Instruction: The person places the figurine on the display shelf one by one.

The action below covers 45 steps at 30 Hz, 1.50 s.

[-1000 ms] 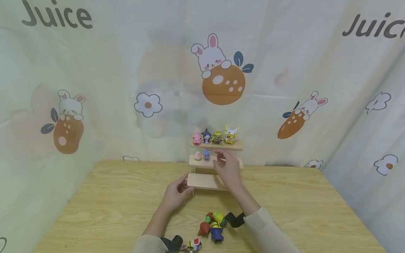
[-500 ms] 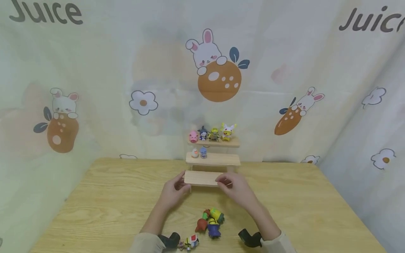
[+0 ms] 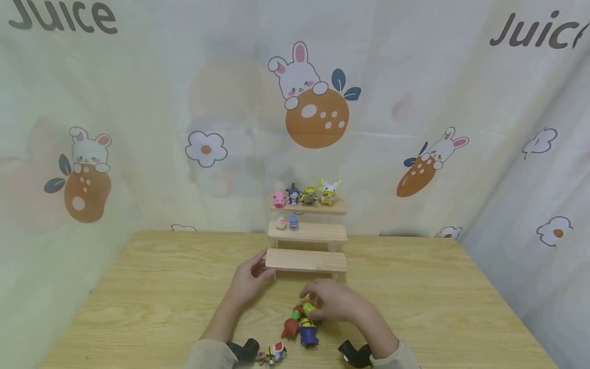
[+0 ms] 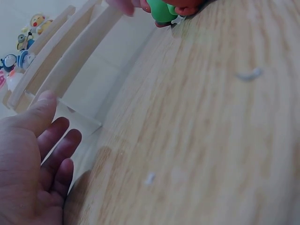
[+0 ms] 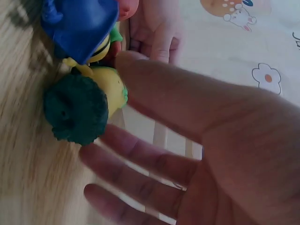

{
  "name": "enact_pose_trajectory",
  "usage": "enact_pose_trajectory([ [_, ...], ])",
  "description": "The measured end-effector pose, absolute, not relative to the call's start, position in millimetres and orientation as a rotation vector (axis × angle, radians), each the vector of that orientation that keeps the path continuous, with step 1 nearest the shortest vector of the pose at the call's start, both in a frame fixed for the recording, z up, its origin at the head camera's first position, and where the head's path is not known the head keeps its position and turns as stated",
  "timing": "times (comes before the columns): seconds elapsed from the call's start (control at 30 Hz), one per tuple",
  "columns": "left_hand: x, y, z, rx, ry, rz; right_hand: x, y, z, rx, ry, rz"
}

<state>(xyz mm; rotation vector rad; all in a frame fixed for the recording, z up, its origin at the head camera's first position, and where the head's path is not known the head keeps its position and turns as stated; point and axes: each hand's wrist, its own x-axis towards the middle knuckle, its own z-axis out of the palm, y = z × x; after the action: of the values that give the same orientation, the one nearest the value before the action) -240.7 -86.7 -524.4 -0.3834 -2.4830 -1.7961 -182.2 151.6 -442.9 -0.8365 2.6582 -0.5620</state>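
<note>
A three-step wooden display stand [image 3: 306,260] stands at the back of the table. My left hand [image 3: 250,281] holds the left end of its lowest step, thumb near the front edge; in the left wrist view the other visible fingers hang loosely below. My right hand [image 3: 340,301] reaches over a pile of toy figures in front of the stand. In the right wrist view, its spread thumb and fingers lie either side of a yellow and dark green figure [image 5: 77,108]. Beside that lie a blue and yellow figure [image 3: 308,334] and a red one [image 3: 290,328].
On the top step stand a pink pig [image 3: 278,199], a dark blue figure [image 3: 293,195], a yellow-green one [image 3: 309,196] and a white-eared yellow one [image 3: 329,193]. The middle step bears a white [image 3: 281,222] and a blue figure [image 3: 293,222]. More small figures [image 3: 275,352] lie near the left sleeve.
My right hand has come down from beside the middle step, past the right of the lowest step, to the figures on the table. The left hand stays at the stand's left end.
</note>
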Motion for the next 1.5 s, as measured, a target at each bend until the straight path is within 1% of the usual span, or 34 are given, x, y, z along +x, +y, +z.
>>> enact_pose_trajectory([
  [0.37, -241.4, -86.8, -524.9, -0.357, -2.509, -1.754, -184.1, 153.1, -448.8, -0.841, 2.622, -0.557],
  [0.83, -241.4, -86.1, -521.1, -0.356, -2.518, -1.758, -191.8, 158.0, -453.0, -0.741, 2.720, -0.624],
  [1.17, -241.2, -86.5, -521.4, -0.369, -2.523, -1.752, -193.5, 163.6, -454.3, -0.823, 2.782, -0.614],
  [1.5, -242.1, -86.2, -525.0, -0.377, -2.509, -1.754, -193.4, 158.5, -464.3, -0.751, 2.882, -0.594],
])
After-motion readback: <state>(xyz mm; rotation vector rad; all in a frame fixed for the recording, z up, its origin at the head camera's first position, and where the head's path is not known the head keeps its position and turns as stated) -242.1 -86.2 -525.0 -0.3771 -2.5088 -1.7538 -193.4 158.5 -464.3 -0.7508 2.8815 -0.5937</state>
